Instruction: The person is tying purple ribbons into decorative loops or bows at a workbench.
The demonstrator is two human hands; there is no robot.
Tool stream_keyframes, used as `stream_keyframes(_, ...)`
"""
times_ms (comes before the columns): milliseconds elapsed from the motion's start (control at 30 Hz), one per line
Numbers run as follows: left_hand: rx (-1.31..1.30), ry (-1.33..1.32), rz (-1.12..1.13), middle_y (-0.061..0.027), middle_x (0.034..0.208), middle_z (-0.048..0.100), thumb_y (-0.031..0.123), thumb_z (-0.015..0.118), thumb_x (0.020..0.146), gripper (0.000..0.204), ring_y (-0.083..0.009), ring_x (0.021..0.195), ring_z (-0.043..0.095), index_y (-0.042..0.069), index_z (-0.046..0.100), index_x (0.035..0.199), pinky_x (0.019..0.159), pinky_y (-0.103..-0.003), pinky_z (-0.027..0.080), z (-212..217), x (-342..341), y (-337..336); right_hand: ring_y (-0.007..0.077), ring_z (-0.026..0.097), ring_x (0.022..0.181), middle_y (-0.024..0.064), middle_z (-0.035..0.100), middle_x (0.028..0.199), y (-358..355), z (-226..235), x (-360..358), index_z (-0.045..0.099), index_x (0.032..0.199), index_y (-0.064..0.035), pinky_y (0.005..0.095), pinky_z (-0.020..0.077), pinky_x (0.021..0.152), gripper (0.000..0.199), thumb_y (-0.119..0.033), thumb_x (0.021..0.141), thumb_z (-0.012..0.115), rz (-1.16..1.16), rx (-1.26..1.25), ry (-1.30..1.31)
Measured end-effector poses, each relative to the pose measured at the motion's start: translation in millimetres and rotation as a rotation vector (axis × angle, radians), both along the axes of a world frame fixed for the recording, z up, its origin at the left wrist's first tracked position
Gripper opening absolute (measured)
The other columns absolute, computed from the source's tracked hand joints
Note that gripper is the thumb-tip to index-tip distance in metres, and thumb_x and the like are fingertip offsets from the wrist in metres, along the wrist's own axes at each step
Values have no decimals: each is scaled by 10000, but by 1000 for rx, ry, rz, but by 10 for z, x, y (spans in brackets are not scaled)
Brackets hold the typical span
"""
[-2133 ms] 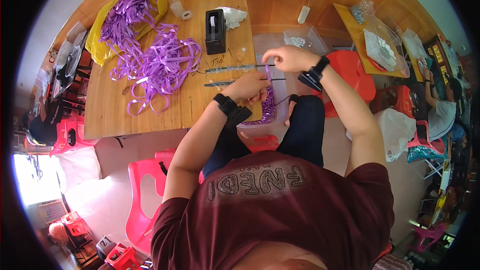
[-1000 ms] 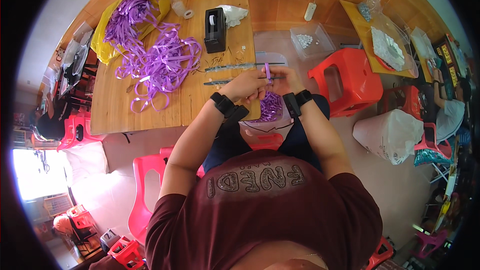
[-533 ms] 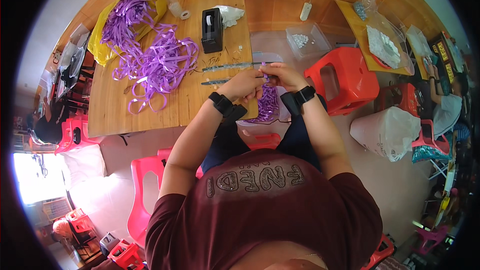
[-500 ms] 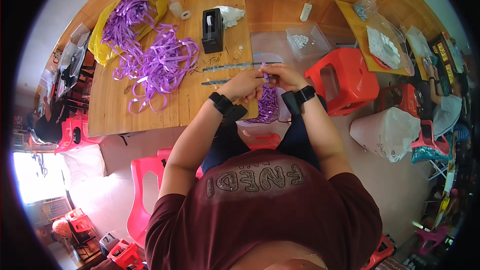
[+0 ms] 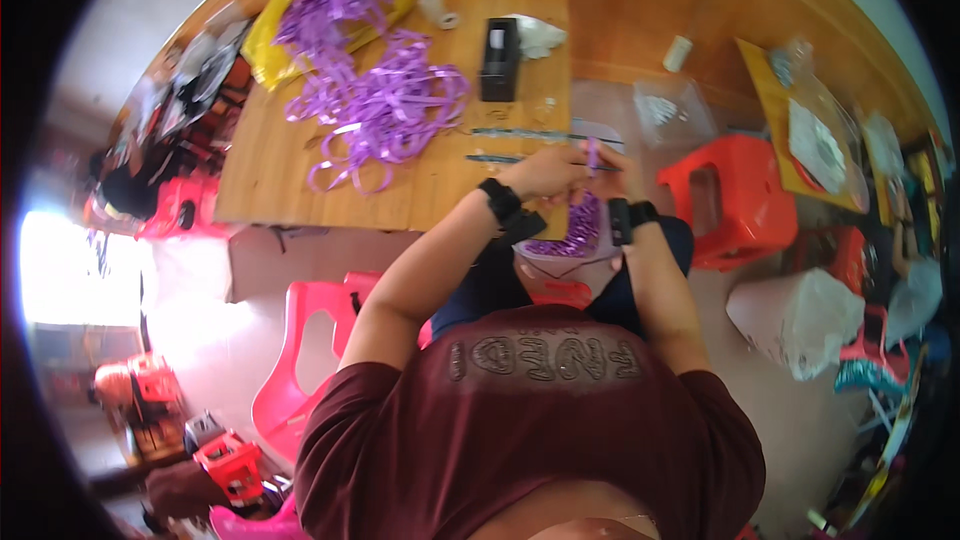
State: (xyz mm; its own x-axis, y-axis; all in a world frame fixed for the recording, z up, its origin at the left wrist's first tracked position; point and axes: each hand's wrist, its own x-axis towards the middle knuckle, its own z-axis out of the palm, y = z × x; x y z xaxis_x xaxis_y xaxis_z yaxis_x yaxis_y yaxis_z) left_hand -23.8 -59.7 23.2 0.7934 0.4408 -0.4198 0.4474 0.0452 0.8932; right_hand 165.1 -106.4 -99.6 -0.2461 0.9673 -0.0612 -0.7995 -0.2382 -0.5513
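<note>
My two hands meet just past the table's right edge. My left hand (image 5: 548, 172) is closed, its fingertips at a short piece of purple ribbon (image 5: 592, 152). My right hand (image 5: 626, 178) closes on the ribbon's other side, its fingers slightly blurred. A thin dark rod (image 5: 493, 158) lies on the table and runs toward my left hand. Another long thin rod (image 5: 520, 133), with clear tape around it, lies farther off and sticks out past the edge. Below my hands, a clear plastic bin (image 5: 612, 258) holds many small purple ribbon pieces (image 5: 574, 234).
Loose purple ribbon (image 5: 400, 100) spills from a yellow bag (image 5: 268, 38) across the wooden table (image 5: 280, 185). A black tape dispenser (image 5: 499, 65) stands beside a crumpled white bag (image 5: 540, 36). Red stools (image 5: 735, 200) and a white sack (image 5: 795, 320) are at right; other people sit at both sides.
The whole view has shifted, so table and hands appear farther right. My hands remain together at the purple ribbon, with the fingers slightly rearranged.
</note>
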Motion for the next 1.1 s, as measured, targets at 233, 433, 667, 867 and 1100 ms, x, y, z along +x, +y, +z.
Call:
stream_keyframes(233,373,-75,405,-62,858,687,211,628,920,367,-109,624,614,35,617,1242,510,-251,497,117,-1093,135,163,533,706,28,602,852,-306,-213,415,642,1060,-109,350,474,679,192,-254,935,656,-239,-154,134)
stream_keyframes(433,911,68,545,-152,942,709,243,679,846,371,-316,907,675,63,674,1171,838,-377,536,129,-1551,717,135,573,710,4,651,938,-190,-785,608,626,1183,-89,316,500,643,334,-236,896,714,-350,-555,-848)
stream_keyframes(667,1132,360,382,-125,1187,627,225,690,800,283,-321,1083,597,109,713,1057,914,-438,475,138,-1699,807,108,581,704,9,652,958,-389,-258,200,623,1229,-76,252,484,621,346,-216,921,692,-321,-378,-861)
stream_keyframes(867,1569,-17,286,-77,1118,636,159,625,833,207,-275,1116,549,104,684,1023,923,-481,430,511,-1425,97,68,575,764,22,671,985,-628,727,-22,639,1207,-14,207,464,681,279,-140,958,647,-772,27,-916)
stream_keyframes(1100,1221,-105,96,-152,988,652,142,594,885,196,-344,966,620,43,647,1046,854,-448,485,550,-1255,-545,54,584,775,5,648,919,-622,1495,-1150,616,1278,-112,238,489,676,387,-89,894,656,-71,411,-1301)
